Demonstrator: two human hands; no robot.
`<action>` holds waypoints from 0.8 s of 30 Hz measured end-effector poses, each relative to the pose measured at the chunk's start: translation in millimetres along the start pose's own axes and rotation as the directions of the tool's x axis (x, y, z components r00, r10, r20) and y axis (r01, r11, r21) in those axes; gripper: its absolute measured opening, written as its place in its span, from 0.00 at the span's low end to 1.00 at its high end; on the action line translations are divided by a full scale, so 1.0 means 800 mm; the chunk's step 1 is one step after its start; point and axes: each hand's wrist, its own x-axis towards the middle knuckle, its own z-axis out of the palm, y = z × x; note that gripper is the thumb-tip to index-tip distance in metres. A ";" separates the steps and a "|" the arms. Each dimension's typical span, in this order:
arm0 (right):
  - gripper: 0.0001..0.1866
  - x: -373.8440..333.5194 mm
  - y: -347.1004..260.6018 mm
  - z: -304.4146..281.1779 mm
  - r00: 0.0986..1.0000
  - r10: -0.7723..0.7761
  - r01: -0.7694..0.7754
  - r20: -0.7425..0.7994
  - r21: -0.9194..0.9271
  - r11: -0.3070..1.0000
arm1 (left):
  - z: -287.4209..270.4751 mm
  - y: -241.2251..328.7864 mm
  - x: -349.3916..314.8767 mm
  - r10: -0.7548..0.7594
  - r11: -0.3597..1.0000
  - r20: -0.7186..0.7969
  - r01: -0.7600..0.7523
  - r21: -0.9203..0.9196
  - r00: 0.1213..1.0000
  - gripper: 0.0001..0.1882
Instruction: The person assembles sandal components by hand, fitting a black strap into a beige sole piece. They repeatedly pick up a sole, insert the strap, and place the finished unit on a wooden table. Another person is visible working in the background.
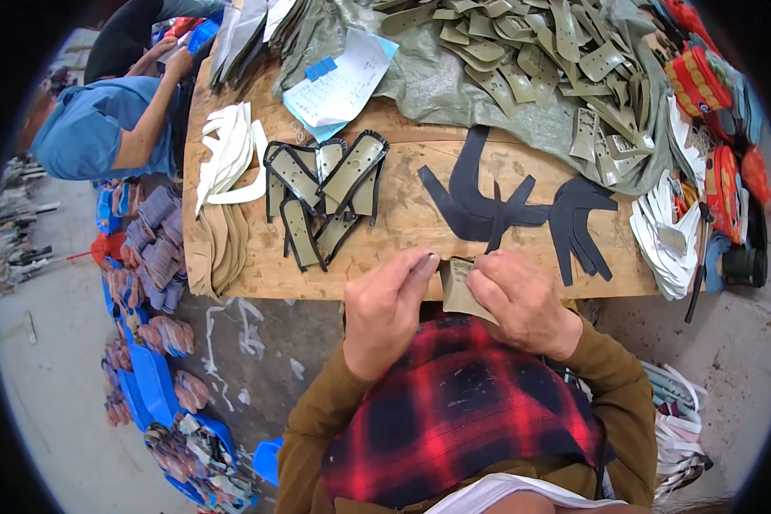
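Over the table's front edge, my left hand (387,308) and my right hand (525,301) hold an olive shoe-upper-like piece (464,298) between them. Fingers of my left hand pinch its upper left corner, where a strip of black edging shows. My right hand grips the right side and covers part of it. Just beyond my hands lie black curved fabric strips (469,190), with more black strips (584,224) to their right. To the left sits a group of olive perforated pieces with black edging (324,193).
White cut pieces (227,163) and tan pieces (218,248) lie at the table's left end. A big heap of olive pieces (540,51) rests on a grey-green cloth (420,73), beside a written paper (343,81). White pieces (666,240) stand at the right. Another person (103,124) works far left, near blue trays (154,385).
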 end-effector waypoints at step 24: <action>0.09 -0.014 -0.005 0.027 0.969 0.229 -0.222 0.091 -0.083 0.972 | -0.002 0.011 -0.013 -0.107 0.991 0.186 0.120 -0.063 0.977 0.13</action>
